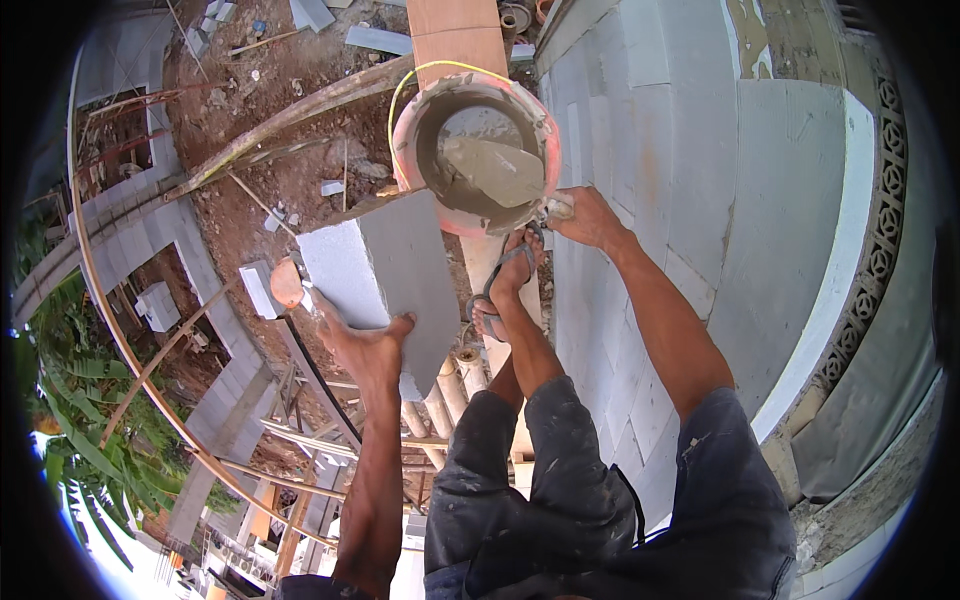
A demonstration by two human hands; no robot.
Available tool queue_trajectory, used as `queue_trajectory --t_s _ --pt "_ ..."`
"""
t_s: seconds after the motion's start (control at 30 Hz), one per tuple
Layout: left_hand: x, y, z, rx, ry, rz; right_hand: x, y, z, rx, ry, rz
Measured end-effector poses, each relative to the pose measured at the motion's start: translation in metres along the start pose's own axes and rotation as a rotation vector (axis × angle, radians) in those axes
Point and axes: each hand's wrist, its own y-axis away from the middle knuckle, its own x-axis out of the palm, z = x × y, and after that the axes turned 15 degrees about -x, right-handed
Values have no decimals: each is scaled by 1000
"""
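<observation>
My left hand (365, 345) grips a grey lightweight concrete block (415, 285), thumb on its broad face and fingers round its paler side. The block is held tilted, left of my legs and just below a bucket (405, 130). My right hand (590, 218) is closed round the handle of a trowel at the bucket's right rim. The trowel's blade (495, 172), coated in mortar, lies over the bucket. Wet grey mortar (480, 122) fills part of the bucket, which has a smeared pinkish rim and a yellow carrying handle.
A wall of pale blocks (660, 190) rises close on my right. Under the bucket and my sandalled feet (510, 270) runs a narrow wooden plank (455, 35). Bamboo poles (450, 390) lie beside it. Reddish ground with block scraps is far below; a round orange-brown object (287, 283) shows by my left fingers.
</observation>
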Motion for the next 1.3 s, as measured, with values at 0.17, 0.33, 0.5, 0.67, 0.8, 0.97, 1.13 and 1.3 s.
queue_trajectory --t_s 0.17,0.33,0.5,0.67,0.8,0.97,1.13,1.3 --pt "2 1 -22 -64 363 36 26 50 -10 -74 -31 -237" --pt "-7 2 -35 -270 824 256 56 83 2 -121 -51 -465" --pt "-6 -21 -30 -816 932 443 84 110 36 -191 -32 -574" --pt "2 -29 -12 -1017 1112 569 138 112 58 -336 69 -670" --pt "15 -37 -6 -1180 1217 528 182 130 85 -327 98 -625" --pt "17 -42 4 -1220 1229 482 160 173 83 -325 137 -515" --pt "16 -43 27 -1113 1267 515 72 63 73 167 377 -244" --pt "15 -36 30 -1046 1222 600 60 -115 -13 61 933 -92"
